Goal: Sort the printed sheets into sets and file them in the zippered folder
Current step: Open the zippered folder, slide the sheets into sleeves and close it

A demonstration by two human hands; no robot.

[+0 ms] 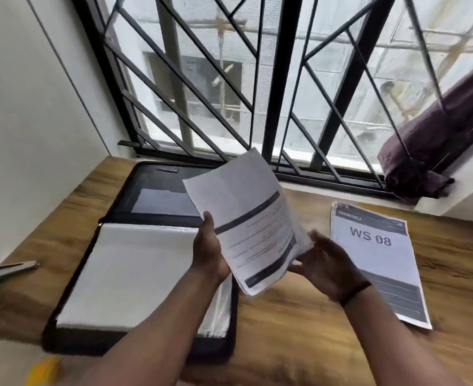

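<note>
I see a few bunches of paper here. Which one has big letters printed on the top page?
The stack lying flat on the wooden table to the right: its top page reads "WS 08". The sheets in the hands show only small lines; the folder's pages look blank.

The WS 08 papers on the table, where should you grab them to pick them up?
Probably by the near right corner of the WS 08 stack, coming from the right. It lies flat on the wooden table, so fingers need an edge to slide under, and that corner looks free. The right hand is nearest; the left hand already grips the held sheets.
</note>
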